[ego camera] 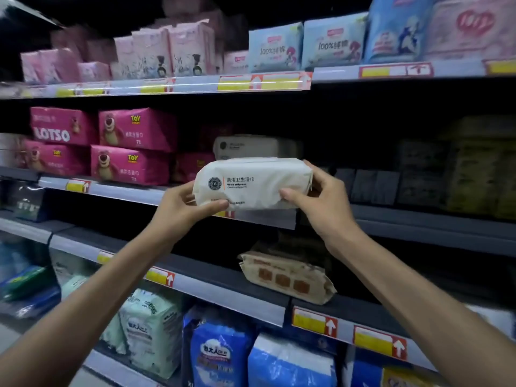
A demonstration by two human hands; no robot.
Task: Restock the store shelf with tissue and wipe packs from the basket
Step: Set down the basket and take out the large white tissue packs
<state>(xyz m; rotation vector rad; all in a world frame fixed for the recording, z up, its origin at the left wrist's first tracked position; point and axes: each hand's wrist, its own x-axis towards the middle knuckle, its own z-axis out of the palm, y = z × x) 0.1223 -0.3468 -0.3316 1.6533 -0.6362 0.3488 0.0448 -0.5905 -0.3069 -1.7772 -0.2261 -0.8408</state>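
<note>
A: While the white wipe pack is held level before the middle shelf, what of the hands?
B: The left hand grips its left end, the right hand its right, fingers curled.

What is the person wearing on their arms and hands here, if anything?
Nothing that shows. Both forearms are bare to the frame's edge, with no sleeve in view. The left hand and right hand have no gloves, and no ring, watch, bracelet or marking is visible.
</note>
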